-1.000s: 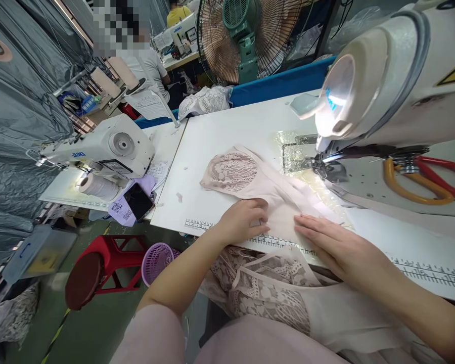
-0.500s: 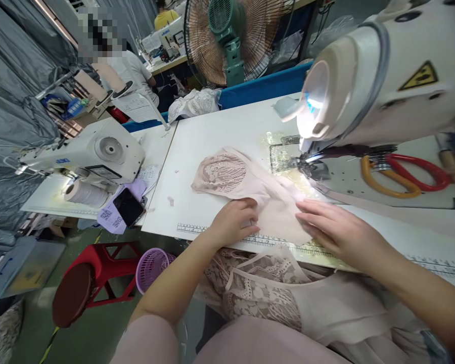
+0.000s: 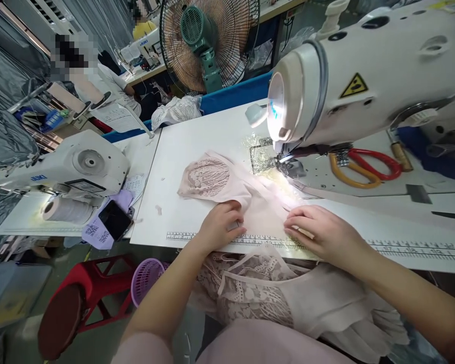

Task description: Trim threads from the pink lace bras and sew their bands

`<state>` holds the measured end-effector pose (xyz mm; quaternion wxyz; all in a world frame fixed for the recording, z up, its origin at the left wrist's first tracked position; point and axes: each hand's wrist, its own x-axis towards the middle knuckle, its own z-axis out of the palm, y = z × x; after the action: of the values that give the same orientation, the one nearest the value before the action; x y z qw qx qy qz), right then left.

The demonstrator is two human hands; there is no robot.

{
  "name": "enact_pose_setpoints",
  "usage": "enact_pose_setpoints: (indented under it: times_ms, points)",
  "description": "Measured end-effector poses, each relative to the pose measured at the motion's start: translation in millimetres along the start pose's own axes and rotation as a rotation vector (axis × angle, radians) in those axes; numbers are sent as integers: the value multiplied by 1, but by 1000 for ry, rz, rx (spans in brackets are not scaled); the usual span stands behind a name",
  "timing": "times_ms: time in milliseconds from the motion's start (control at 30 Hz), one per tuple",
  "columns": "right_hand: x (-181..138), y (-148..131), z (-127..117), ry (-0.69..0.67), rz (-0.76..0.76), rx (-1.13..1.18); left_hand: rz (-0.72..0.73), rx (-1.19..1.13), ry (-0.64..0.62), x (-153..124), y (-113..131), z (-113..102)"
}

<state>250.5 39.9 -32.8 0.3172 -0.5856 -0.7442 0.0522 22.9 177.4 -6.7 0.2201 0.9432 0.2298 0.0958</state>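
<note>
A pale pink bra piece [image 3: 263, 207] with a lace cup [image 3: 208, 177] lies on the white sewing table, its strip running toward the needle area of the sewing machine [image 3: 299, 96]. My left hand [image 3: 222, 225] is curled over the cloth's near edge below the cup, fingers bent and thumb tucked in. At the right edge of the same cloth, my right hand [image 3: 322, 232] has its fingertips and thumb drawn together on the fabric. More pale lace garments [image 3: 258, 298] hang over my lap beneath the table edge.
Scissors with red and orange handles [image 3: 354, 172] lie beside the machine. A printed ruler [image 3: 413, 248] runs along the table's front edge. To the left are another sewing machine [image 3: 79, 164], a phone [image 3: 115, 220], a red stool [image 3: 98, 283] and a purple basket [image 3: 147, 278]. Behind stands a fan [image 3: 208, 45].
My view has shifted to the right, so the scene sits further left. The right fingers have bent and drawn closer to the thumb at the cloth's edge; the left hand stays on the cloth.
</note>
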Motion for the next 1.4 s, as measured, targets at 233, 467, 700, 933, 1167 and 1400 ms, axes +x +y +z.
enact_pose_setpoints:
  times_ms: [233, 467, 700, 933, 1167, 1400]
  points:
    - [6, 8, 2, 13, -14, 33, -4, -5, 7, 0, 1, -2]
    - [8, 10, -2, 11, -24, 68, 11, -17, 32, 0, 0, -2]
    - [7, 10, 0, 45, -48, 81, -2, -25, 16, 1, 2, -4]
    - [9, 9, -2, 37, -24, 91, 11, -39, 18, 1, 1, -4]
    - [8, 10, 0, 38, -28, 96, 19, -47, 21, 1, 0, -3]
    - [5, 12, 4, 67, -19, 86, -6, -32, 17, -1, 0, 0]
